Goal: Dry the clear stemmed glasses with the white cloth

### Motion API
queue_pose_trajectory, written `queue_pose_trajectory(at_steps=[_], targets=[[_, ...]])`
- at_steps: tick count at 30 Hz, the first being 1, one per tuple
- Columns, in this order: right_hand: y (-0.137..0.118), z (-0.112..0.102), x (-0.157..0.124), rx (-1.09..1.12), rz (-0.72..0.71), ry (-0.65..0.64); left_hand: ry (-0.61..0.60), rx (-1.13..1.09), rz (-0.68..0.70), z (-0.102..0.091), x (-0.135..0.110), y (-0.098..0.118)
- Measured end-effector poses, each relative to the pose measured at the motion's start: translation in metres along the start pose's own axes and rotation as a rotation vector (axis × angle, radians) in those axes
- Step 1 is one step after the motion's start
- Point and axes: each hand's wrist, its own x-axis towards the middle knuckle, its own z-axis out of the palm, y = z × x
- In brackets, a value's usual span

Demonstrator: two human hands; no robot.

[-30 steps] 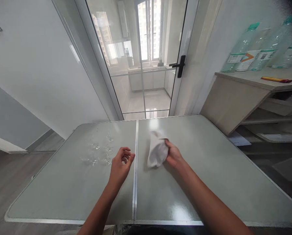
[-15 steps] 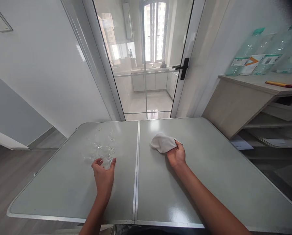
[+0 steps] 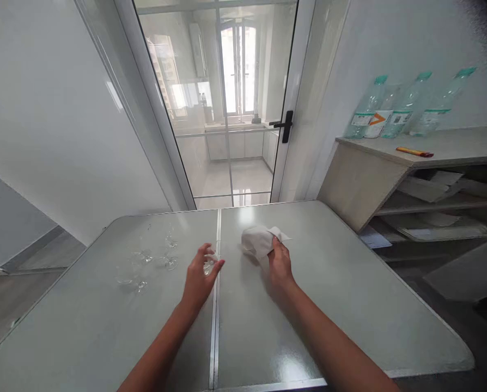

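Note:
My left hand is curled round a small clear glass above the seam of the table. Fingers cover much of this glass, so its full shape is hard to see. My right hand grips a white cloth by its right side, and the rest of it bunches out to the left. Several small transparent glasses, apparently stemmed, are grouped on the left half of the table; one glass lies nearest to my left hand.
A metal strip divides the tabletop. Beyond the far edge is a glazed door with a black handle. On the right, a shelf unit carries plastic bottles and an orange-yellow stick-like packet.
My left hand has moved right from the group of glasses, bringing one glass towards the cloth. My right hand still holds the cloth, whose folds have shifted. The camera view has turned slightly right.

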Motion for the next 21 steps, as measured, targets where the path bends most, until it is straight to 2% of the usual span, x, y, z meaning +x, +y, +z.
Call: queue_pose_trajectory(at_steps=[2, 6, 10, 13, 17, 21], targets=[[-0.003, 0.002, -0.009, -0.208, -0.091, -0.068, -0.021, 0.049, 0.107, 0.024, 0.011, -0.002], [0.003, 0.003, -0.018, -0.543, -0.268, -0.400, 0.019, 0.190, 0.302, 0.053, 0.016, -0.010], [0.011, 0.000, -0.017, -0.580, -0.266, -0.606, 0.004, 0.301, 0.540, 0.057, 0.006, -0.016], [0.012, -0.002, -0.018, -0.550, -0.259, -0.704, 0.005, 0.345, 0.599, 0.053, 0.002, -0.018], [0.011, 0.000, -0.019, -0.478, -0.230, -0.742, -0.005, 0.335, 0.621, 0.053, 0.006, -0.018], [0.015, 0.000, -0.011, -0.305, -0.084, -0.596, 0.022, 0.301, 0.581, 0.056, 0.010, -0.014]])
